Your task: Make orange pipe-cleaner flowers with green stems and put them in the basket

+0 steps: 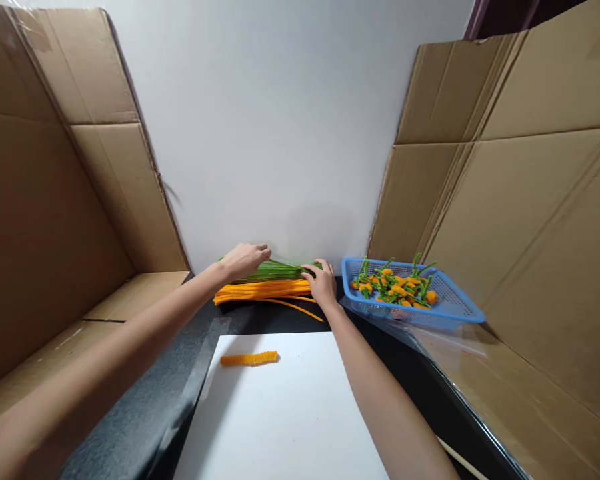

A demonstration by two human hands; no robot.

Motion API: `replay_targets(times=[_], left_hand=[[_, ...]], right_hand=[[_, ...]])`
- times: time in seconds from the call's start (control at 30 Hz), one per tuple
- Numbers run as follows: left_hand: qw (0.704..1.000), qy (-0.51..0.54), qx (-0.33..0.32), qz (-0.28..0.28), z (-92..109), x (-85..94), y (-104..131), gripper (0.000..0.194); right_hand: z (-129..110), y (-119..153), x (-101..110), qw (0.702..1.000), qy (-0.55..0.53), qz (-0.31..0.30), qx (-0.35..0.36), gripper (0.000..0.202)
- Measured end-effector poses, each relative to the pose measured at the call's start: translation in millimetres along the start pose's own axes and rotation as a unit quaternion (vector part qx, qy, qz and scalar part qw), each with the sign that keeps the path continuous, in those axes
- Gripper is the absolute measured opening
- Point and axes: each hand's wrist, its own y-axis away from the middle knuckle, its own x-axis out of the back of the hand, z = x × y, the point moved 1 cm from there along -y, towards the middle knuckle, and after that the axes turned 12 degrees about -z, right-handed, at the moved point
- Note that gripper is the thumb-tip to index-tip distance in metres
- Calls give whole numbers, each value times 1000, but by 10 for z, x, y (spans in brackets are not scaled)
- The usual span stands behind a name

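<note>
At the far side of the work surface lies a bundle of green pipe cleaners [275,271], with a bundle of orange pipe cleaners [260,291] just in front. My left hand [247,260] is over the green bundle, its fingers pinched on a green pipe cleaner that slants towards the right. My right hand [323,283] is curled at the right end of the green bundle, thumb and fingers around the stems there; some fingertips are hard to make out. Closer to me, a tightly coiled orange pipe cleaner [249,359] rests on a white board [290,407].
A blue plastic basket [463,303] on the right holds several orange and green pipe cleaner pieces [397,288]. Cardboard panels [115,167] stand on the left and cardboard [545,200] on the right. A pale wall [280,120] closes off the back. Clear plastic lies under the basket.
</note>
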Motion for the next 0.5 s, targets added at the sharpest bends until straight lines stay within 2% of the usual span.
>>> replay_targets(times=[0.1, 0.2, 0.3, 0.37, 0.43, 0.5], left_hand=[[996, 50, 56, 41, -197, 15, 373, 24], [975, 139, 104, 136, -222, -64, 807, 24], [936, 263, 101, 210, -15, -206, 1150, 21], [902, 367, 95, 208, 185, -297, 1280, 21], [855, 459, 106, 216, 377, -343, 1347, 27], [792, 541, 130, 250, 539, -333, 1375, 37]], right_hand=[[17, 3, -16, 1000, 2, 4, -8, 25], [-99, -8, 18, 1000, 19, 11, 19, 27], [-420, -2, 141, 997, 34, 22, 73, 30], [-699, 61, 224, 993, 17, 26, 112, 31], [-944, 205, 247, 992, -39, 3, 122, 32], [-1097, 440, 210, 986, -144, -37, 78, 33]])
